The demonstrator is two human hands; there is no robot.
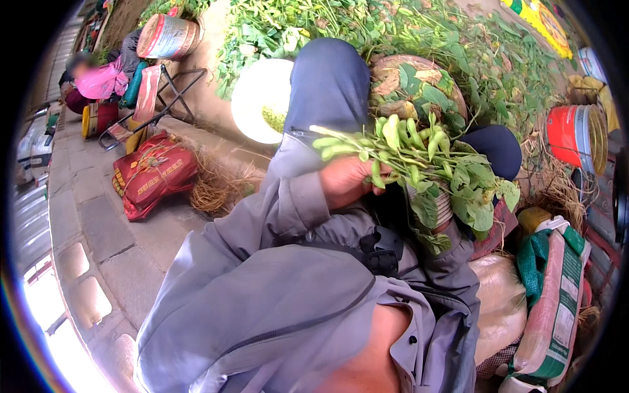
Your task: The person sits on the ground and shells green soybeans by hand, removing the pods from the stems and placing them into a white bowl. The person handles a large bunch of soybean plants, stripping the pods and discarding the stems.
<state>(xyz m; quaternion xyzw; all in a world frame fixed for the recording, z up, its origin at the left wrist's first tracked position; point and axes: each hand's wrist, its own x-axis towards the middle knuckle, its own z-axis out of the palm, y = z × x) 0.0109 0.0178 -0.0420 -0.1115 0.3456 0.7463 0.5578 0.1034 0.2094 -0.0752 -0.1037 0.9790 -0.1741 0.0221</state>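
My left hand [346, 179] grips a bunch of green bean plants [415, 154], with plump pods on the stems and leaves hanging at the right end. Behind those leaves is my right hand, in what looks like a striped knitted glove [443, 205]; its fingers are hidden. A bright white bucket [250, 100] with green pods in it stands left of my left knee. Beyond my lap, between the knees, a round, brown-rimmed container or stool [459, 100] bears leaves.
Uprooted bean plants [304, 22] lie heaped ahead. On the left are a red bag [155, 174], a folding stool [172, 96], a bucket [169, 37] and a person in pink [103, 81]. A red bucket [565, 135] and packed sacks [550, 304] are at the right.
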